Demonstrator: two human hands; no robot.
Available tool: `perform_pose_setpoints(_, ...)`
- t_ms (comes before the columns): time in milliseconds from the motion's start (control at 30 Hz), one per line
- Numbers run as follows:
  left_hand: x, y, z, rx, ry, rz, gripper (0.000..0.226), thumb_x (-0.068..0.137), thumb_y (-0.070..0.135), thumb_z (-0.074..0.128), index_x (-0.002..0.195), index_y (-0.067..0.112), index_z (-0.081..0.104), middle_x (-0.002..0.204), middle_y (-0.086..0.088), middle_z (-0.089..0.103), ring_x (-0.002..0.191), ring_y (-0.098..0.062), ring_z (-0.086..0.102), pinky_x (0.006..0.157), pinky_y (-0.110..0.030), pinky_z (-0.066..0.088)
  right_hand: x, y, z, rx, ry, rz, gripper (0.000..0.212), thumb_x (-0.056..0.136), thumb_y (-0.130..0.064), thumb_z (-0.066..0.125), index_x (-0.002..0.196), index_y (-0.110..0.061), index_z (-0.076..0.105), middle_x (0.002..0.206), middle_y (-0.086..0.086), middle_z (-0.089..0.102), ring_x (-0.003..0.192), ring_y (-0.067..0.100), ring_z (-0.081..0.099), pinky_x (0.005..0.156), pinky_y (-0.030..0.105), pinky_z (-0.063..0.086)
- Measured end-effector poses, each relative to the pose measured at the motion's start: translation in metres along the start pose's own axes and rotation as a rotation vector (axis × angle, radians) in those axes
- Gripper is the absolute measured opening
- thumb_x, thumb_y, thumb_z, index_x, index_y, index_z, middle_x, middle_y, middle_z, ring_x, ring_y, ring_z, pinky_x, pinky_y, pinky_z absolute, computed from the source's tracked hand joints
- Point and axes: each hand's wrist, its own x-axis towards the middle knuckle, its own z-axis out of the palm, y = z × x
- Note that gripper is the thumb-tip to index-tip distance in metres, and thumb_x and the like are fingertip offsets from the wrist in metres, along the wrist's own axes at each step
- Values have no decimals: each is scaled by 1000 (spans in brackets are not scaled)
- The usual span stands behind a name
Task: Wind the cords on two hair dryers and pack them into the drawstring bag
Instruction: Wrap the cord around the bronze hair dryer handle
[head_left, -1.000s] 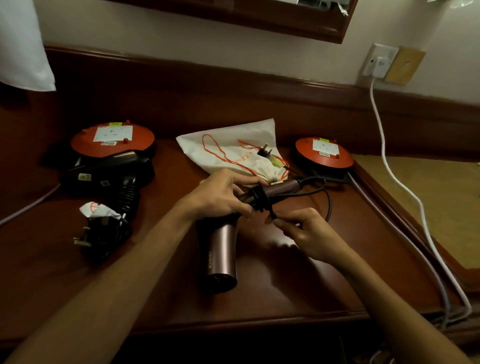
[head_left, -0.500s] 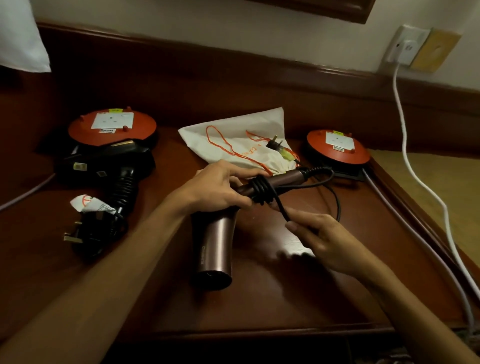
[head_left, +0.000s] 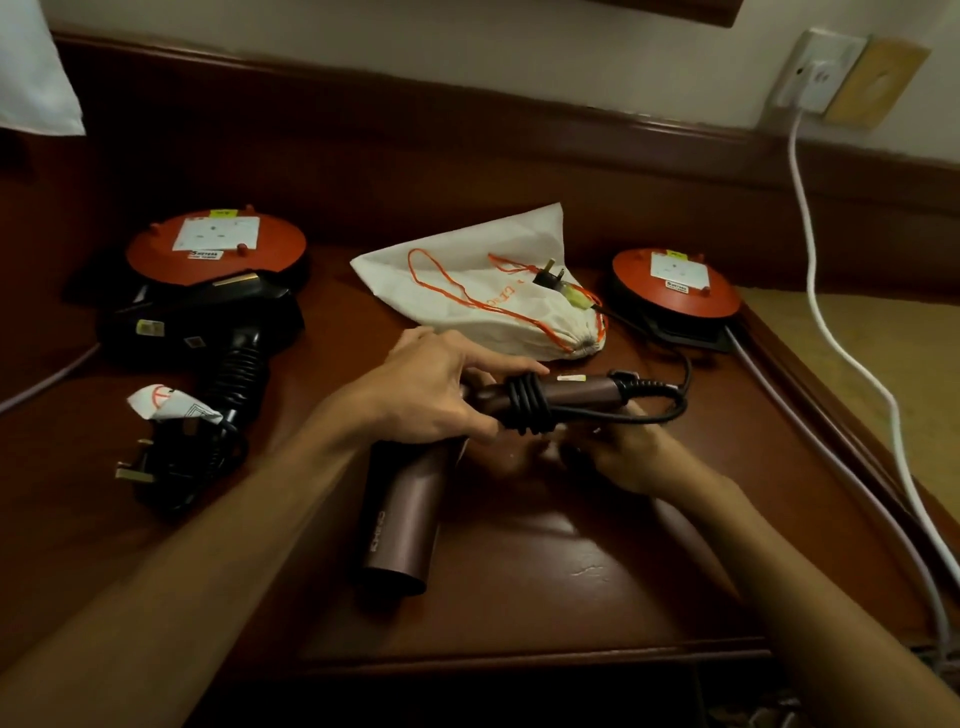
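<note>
A rose-brown hair dryer (head_left: 402, 519) lies on the dark wooden table (head_left: 571, 597), barrel toward me, handle pointing right. My left hand (head_left: 431, 389) grips the handle where several turns of its black cord (head_left: 527, 402) are wound. My right hand (head_left: 618, 457) is under the handle and holds the cord as it loops back from the handle's end. The cord's plug (head_left: 550, 278) rests on the white drawstring bag (head_left: 483, 291) with orange strings, behind the dryer. A black hair dryer (head_left: 208, 322) with its bundled cord and plug (head_left: 171, 457) lies at the left.
Two orange cable reels stand at the back: one (head_left: 215, 244) at the left behind the black dryer, one (head_left: 675, 283) at the right. A white cable (head_left: 831, 322) runs from the wall socket (head_left: 815, 73) down the right side. The table's right edge drops to a beige surface.
My right hand has carried the cord from in front of the handle to beneath it, adding to the coil. My left hand keeps its grip. The view has tilted down.
</note>
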Motion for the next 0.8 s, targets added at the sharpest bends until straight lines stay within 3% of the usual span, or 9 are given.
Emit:
perform_pose_setpoints(100,1,6,-1,95,-99,19,63,78,41,82,130,66,56,100,25,68,107,11,50,120,-39,19,27,6,-27,31,-231,13,6,88,2,70,89,5,74,78,9,73,68,7,63,61,25,50)
perform_pose_setpoints(200,-1,13,3,200,-148,41,63,83,48,78,137,64,50,98,30,57,103,9,43,118,-36,4,48,1,-41,119,-440,73,6,84,6,70,86,6,75,69,0,70,61,6,57,57,19,44)
perform_pose_setpoints(300,-5,14,8,270,-115,31,64,79,65,70,139,61,49,103,17,59,110,-1,48,124,-42,1,55,-17,-58,169,-557,121,11,93,-1,65,90,8,69,67,-5,65,56,1,54,54,12,42)
perform_pose_setpoints(400,-10,17,9,366,-131,-20,68,76,72,49,138,45,57,105,16,62,115,-3,49,127,-52,2,58,-48,-78,90,-534,137,23,99,-19,62,91,2,69,70,-4,63,59,1,55,60,17,43)
perform_pose_setpoints(467,-12,19,9,392,-122,-29,70,78,74,44,140,41,52,107,18,59,119,-3,47,127,-54,-2,56,-69,-82,39,-451,197,30,101,-30,58,94,-5,73,74,-4,65,58,-2,57,64,21,43)
perform_pose_setpoints(567,-12,22,9,392,-135,-41,77,81,92,37,137,39,45,111,16,56,118,-3,47,126,-54,-5,45,-97,-80,-149,-440,207,44,93,-58,57,90,-16,72,71,-5,66,57,1,59,54,18,42)
perform_pose_setpoints(667,-7,28,18,470,-166,-52,78,77,98,28,127,40,42,110,13,62,123,-11,53,124,-61,-7,32,-107,-72,-295,-467,147,37,92,-53,62,98,-17,71,82,0,70,67,10,63,54,19,47)
perform_pose_setpoints(800,2,45,33,694,-230,-55,87,91,85,26,157,27,25,120,-8,67,132,-29,51,119,-72,-9,24,-96,-58,-320,-428,144,24,95,-37,65,101,-16,74,90,5,73,81,23,67,75,43,56)
